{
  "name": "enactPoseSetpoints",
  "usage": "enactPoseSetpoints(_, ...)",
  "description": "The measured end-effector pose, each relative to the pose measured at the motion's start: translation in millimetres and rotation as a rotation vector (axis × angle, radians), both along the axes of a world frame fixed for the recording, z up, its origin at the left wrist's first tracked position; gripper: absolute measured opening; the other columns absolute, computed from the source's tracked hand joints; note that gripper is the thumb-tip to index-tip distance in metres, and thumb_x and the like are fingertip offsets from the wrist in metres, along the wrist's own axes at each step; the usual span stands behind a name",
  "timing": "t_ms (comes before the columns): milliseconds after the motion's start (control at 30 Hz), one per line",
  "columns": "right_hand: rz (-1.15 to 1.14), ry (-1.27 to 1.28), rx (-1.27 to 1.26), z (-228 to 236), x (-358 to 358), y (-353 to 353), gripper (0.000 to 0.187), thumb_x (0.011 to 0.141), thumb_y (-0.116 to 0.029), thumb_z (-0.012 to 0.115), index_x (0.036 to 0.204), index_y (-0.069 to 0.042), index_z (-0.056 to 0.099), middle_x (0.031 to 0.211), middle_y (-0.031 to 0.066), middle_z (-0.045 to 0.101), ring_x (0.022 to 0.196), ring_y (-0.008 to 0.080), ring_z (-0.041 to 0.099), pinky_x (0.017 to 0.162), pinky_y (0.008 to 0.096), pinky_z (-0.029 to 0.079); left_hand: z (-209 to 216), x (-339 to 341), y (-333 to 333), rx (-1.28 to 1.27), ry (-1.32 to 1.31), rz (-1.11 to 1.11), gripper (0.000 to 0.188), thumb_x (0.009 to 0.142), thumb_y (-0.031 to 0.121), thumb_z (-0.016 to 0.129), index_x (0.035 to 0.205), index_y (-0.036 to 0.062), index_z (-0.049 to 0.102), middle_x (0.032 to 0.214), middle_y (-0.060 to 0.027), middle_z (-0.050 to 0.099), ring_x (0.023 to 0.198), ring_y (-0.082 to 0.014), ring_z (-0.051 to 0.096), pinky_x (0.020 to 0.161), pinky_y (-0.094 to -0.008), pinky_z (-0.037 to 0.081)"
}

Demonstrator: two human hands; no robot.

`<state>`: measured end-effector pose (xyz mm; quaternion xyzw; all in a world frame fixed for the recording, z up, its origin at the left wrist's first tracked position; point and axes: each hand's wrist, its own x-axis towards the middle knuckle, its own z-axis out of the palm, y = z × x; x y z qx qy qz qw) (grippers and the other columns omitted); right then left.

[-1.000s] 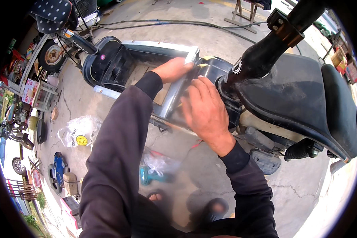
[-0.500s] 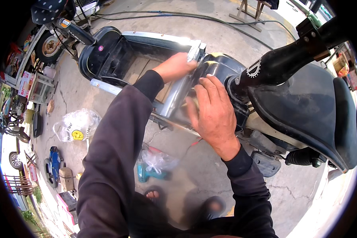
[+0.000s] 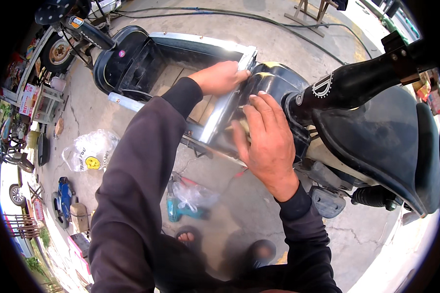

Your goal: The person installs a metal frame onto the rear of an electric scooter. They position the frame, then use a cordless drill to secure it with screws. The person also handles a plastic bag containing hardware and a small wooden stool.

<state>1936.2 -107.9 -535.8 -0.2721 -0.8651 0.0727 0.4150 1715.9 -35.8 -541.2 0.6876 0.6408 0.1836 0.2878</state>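
Note:
A black electric scooter's footwell (image 3: 157, 59) is edged by silvery metal rails. My left hand (image 3: 220, 78) is closed over the far end of the metal cross bar (image 3: 211, 116), its thumb pressed toward the bar's end. Just right of that bar, my right hand (image 3: 268, 141) lies over the scooter's black plastic body (image 3: 277, 78), fingers stretched out and the thumb apart. Beneath its palm the surface is partly hidden, and a pale yellowish patch shows between thumb and index finger. The black seat post (image 3: 344, 83) rises beyond this hand.
On the concrete below lie a teal power drill (image 3: 173, 209) and a crumpled clear plastic bag (image 3: 196, 195). A white printed bag (image 3: 90, 151) sits farther left. The black saddle (image 3: 376, 141) fills the right side. Hoses (image 3: 230, 12) cross the ground behind the scooter.
The view has shifted slightly. My left hand has moved a little toward the cross bar's far end; my right hand stays nearly in place over the black body.

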Motion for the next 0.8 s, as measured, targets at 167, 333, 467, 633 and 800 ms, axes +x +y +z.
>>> enactPoseSetpoints(167,0.055,0.186,-0.067,-2.6,5.2,4.2,0.021,0.081,-0.002,0.071,0.101,0.002,0.066,0.108,0.0165,0.068,0.110,0.0355,0.064,0.092,0.0414,0.052,9.2,-0.7,-4.5,-0.044,-0.024,0.017,0.052,0.101,0.039,0.048,0.094,-0.0104,0.063,0.078,-0.0221,0.063,0.075,-0.0286,0.061,0.074,-0.0419,0.049)
enactPoseSetpoints(333,0.110,0.377,-0.264,1.1,14.5,5.0,0.007,0.091,0.002,0.062,0.097,0.003,0.065,0.106,0.0185,0.070,0.103,0.0267,0.069,0.089,0.0345,0.052,9.9,-2.9,-7.8,-0.227,-0.226,0.134,0.044,0.102,0.041,0.048,0.110,-0.0001,0.062,0.086,-0.0061,0.062,0.074,-0.0143,0.058,0.064,-0.0338,0.050)
enactPoseSetpoints(467,0.153,0.422,-0.270,-3.5,11.1,6.2,0.010,0.085,0.000,0.067,0.095,0.002,0.067,0.100,0.0190,0.069,0.100,0.0343,0.068,0.088,0.0393,0.053,5.4,-5.8,-9.4,-0.190,-0.225,0.094,0.043,0.103,0.041,0.046,0.110,0.0023,0.062,0.084,-0.0039,0.062,0.074,-0.0120,0.057,0.062,-0.0324,0.048)
enactPoseSetpoints(633,0.115,0.436,-0.251,-4.5,7.6,8.5,0.010,0.085,-0.001,0.067,0.095,0.001,0.067,0.101,0.0183,0.070,0.096,0.0327,0.069,0.084,0.0376,0.054,1.2,12.8,-8.2,0.001,0.026,0.080,0.056,0.106,0.046,0.038,0.101,-0.0055,0.061,0.084,-0.0141,0.064,0.080,-0.0234,0.060,0.074,-0.0409,0.048)
enactPoseSetpoints(800,0.132,0.567,-0.415,-4.4,9.4,7.0,0.008,0.088,-0.004,0.067,0.096,0.001,0.066,0.101,0.0156,0.070,0.086,0.0248,0.069,0.078,0.0324,0.053,11.0,19.7,-9.4,0.025,0.134,0.097,0.067,0.107,0.050,0.032,0.093,-0.0100,0.061,0.083,-0.0252,0.064,0.080,-0.0368,0.062,0.079,-0.0471,0.047)
